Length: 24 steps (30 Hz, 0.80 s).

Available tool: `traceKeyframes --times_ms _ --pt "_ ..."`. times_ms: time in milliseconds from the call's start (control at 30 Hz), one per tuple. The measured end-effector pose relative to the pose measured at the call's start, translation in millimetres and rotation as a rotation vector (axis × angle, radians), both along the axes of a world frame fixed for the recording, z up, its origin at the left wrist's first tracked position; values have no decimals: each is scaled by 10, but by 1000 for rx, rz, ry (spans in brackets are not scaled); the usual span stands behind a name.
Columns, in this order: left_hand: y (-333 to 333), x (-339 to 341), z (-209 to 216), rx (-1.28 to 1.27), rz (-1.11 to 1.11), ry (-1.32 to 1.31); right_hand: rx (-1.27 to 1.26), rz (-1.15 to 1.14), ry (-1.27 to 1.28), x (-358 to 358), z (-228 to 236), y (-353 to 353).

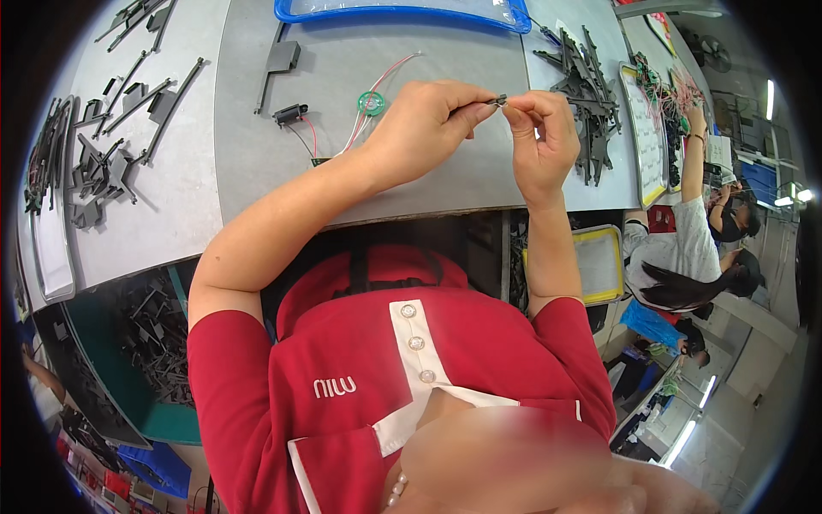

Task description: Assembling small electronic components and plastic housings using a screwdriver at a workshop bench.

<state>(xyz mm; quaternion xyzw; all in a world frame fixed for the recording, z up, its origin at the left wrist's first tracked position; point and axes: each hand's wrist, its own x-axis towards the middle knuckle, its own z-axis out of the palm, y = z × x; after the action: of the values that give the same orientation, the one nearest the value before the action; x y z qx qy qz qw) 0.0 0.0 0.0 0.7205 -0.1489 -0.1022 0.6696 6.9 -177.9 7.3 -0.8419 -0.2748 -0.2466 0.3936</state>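
Over the grey work table, my left hand and my right hand meet, fingertips pinched together. Between them is a small dark piece, too small to name; both hands grip it. Just left of my left hand lies a green round disc with red and white wires running from it. Farther left on the table is a small black part with a red and a dark wire. A dark grey plastic part with a long thin arm lies beyond it. My left forearm partly hides the wires' lower end.
Dark grey plastic parts lie scattered on the left, and a heap of similar parts sits on the right. A blue-rimmed tray stands at the back. Farther right, another person's hand is by a yellow-rimmed tray and tangled wires.
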Motion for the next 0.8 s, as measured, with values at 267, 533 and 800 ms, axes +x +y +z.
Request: traceKeyframes --times_ms 267,533,800 --pt "-59 7 -87 33 188 -425 364 42 391 -96 29 41" --pt "-35 16 -101 33 196 -426 620 46 700 -116 146 111" --pt "-34 -6 -58 23 159 -367 681 67 716 -98 45 119"
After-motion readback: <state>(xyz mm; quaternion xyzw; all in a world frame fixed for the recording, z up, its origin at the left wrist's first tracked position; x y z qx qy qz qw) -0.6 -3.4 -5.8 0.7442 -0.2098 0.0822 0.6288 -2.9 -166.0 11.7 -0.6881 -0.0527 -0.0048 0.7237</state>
